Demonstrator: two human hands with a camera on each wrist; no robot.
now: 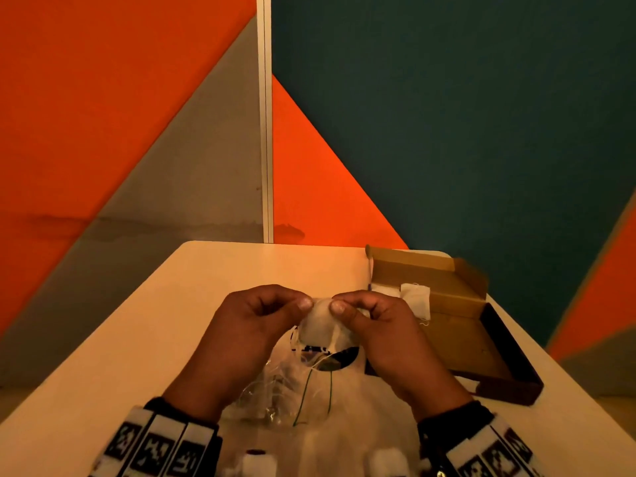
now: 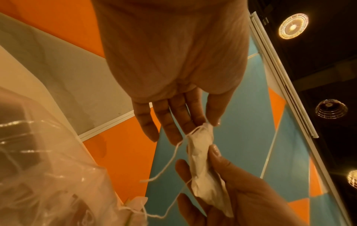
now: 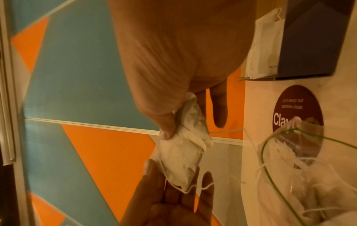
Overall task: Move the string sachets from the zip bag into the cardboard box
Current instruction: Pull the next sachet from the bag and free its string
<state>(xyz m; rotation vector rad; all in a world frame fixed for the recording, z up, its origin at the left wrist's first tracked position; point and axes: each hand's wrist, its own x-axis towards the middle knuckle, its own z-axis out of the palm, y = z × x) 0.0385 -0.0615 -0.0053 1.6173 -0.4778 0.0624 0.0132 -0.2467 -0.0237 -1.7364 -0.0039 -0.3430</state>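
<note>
Both my hands hold one white string sachet (image 1: 318,327) up over the table. My left hand (image 1: 303,304) pinches its top left corner between thumb and forefinger, and my right hand (image 1: 339,306) pinches the top right. In the left wrist view the sachet (image 2: 203,165) hangs crumpled with its white string (image 2: 170,165) trailing loose. The clear zip bag (image 1: 282,390) lies crumpled on the table under my hands, with more sachets and strings inside. The open cardboard box (image 1: 457,325) stands to the right and holds a few white sachets (image 1: 416,299) at its far end.
The cream table (image 1: 213,287) ends at orange, grey and teal wall panels. A round dark sticker (image 3: 297,110) sits on the tabletop near the bag (image 3: 313,188). The box's dark outer wall (image 1: 509,373) faces me on the right.
</note>
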